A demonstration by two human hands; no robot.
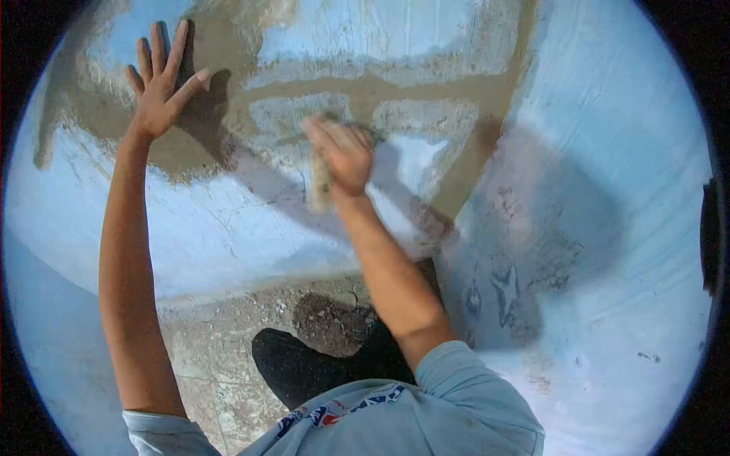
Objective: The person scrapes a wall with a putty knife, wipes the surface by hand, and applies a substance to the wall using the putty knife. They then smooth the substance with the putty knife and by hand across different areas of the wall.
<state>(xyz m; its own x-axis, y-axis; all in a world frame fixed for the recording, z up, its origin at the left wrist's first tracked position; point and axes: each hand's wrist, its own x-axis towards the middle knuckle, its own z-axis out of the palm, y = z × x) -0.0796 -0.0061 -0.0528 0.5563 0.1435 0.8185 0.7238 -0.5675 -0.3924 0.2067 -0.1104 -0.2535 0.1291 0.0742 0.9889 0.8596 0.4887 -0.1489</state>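
My left hand (158, 102) lies with its fingers spread on the wall, over a grey-brown plaster patch (209, 45) at the upper left. To its right, my right hand (344, 152) is wrapped round a pale, elongated block (320, 186) and presses it against the wall. The hand and block are slightly smeared by motion, and the fingers cover the block's upper part, so its exact kind cannot be made out. Around the right hand the blue paint is scraped and rough, below a horizontal plaster strip (426, 90).
The blue wall (205, 228) meets another blue wall (608, 137) at a corner on the right. Below is a dusty floor (201, 342) with a small heap of debris (327, 323) close to my dark-clad leg (304, 368). Shadows fall on both walls.
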